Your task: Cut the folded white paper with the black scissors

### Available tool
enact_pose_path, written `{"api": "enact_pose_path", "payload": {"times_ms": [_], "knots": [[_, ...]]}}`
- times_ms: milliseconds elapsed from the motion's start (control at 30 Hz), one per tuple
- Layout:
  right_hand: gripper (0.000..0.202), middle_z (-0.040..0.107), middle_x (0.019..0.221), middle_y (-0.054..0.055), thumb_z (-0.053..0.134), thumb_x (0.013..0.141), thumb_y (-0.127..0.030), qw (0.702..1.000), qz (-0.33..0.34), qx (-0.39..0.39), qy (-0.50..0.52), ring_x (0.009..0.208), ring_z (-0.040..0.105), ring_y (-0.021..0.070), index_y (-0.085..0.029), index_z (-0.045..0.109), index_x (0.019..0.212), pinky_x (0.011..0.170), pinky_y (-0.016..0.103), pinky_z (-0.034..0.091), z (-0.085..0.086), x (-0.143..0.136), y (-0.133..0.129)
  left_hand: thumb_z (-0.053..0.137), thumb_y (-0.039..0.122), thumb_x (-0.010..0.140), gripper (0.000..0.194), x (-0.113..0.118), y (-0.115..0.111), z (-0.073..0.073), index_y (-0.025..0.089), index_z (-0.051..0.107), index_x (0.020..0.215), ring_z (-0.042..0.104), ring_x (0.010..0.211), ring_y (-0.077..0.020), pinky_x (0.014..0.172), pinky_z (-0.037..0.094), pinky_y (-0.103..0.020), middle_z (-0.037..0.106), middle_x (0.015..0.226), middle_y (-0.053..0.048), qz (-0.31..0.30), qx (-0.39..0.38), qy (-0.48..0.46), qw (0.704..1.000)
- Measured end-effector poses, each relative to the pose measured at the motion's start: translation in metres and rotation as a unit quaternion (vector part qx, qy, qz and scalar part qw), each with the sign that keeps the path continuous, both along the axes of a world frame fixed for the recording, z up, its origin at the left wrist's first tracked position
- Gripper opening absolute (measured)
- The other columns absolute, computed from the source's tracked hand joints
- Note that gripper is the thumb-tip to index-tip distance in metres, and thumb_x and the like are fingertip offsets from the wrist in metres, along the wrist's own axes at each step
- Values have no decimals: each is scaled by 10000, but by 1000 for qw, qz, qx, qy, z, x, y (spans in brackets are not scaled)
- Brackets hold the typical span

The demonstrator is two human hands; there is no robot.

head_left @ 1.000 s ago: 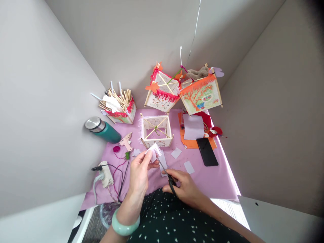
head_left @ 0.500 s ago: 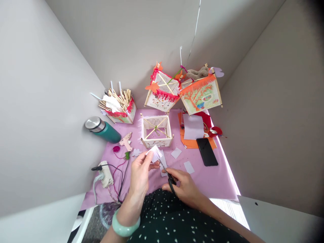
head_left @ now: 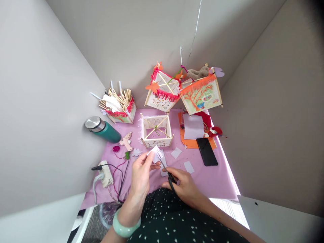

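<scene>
My left hand (head_left: pixel 141 170) pinches a small folded piece of pale lilac paper (head_left: pixel 155 154) that has narrow slits along its right side. My right hand (head_left: pixel 183 185) is closed on black-handled scissors (head_left: pixel 171 179), whose blades point up and left to the paper's slit edge. Just beyond the paper stands a white box frame (head_left: pixel 157 143) with crossed sticks and a drawn panel. Small lilac paper pieces (head_left: pixel 176 153) lie on the pink cloth (head_left: pixel 207 182) to the right, and a strip is partly hidden behind my hands.
On the left are a teal bottle (head_left: pixel 110 132), a pink glue gun (head_left: pixel 126 141), a power strip (head_left: pixel 106 174) with cables, and a box of sticks (head_left: pixel 118 116). A phone (head_left: pixel 207 152) and coloured sheets (head_left: pixel 193 127) lie right. Decorated lanterns (head_left: pixel 199 94) hang behind.
Both hands and the paper have shifted very slightly. The scissor handles look closer together than before.
</scene>
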State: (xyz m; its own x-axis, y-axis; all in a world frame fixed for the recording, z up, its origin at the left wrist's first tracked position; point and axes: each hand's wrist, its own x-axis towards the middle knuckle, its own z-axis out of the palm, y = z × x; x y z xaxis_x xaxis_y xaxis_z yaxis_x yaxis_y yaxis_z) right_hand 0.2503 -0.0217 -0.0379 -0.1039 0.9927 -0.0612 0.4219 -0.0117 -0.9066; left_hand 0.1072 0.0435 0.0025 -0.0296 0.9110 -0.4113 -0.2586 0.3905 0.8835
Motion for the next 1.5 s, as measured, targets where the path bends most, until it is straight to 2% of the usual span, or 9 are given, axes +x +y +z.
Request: {"api": "enact_pose_path", "payload": {"times_ms": [267,500,833,1200,1500], "knots": [[298,667,737,21,614,861,-401,1000,-7,8,-10,620,551,134,-181,713,1035,602,227,438,-6,0,-2,771,417,698,334,-1,0,0,124,716,849,628,584,-129,599,548,-271,675,723,-31,2,1,-2,1000],[316,655,730,16,626,851,-429,1000,-12,5,-6,628,550,137,-176,710,1021,605,228,432,-4,-1,-1,766,406,709,325,0,-1,1,114,710,841,630,585,-136,589,545,-270,664,703,-25,-4,1,-2,1000],[270,689,778,22,653,848,-388,1000,-15,17,-1,626,554,136,-198,717,1030,605,228,436,-8,0,-2,791,421,664,350,3,-3,5,114,717,815,629,567,-140,603,551,-290,666,694,-31,-9,-13,6,1000],[312,665,758,19,645,847,-417,1000,-18,8,7,633,536,138,-181,707,1042,605,226,423,-6,0,0,764,404,714,323,3,-3,3,112,718,844,638,581,-144,600,539,-276,676,710,-32,-28,-8,-1,1000],[279,612,703,-2,683,839,-374,1000,-23,5,14,615,495,125,-170,720,1026,590,217,397,-6,1,0,767,382,719,311,5,-1,2,101,707,838,639,583,-141,599,547,-269,676,722,-33,-23,-9,-4,1000]]}}
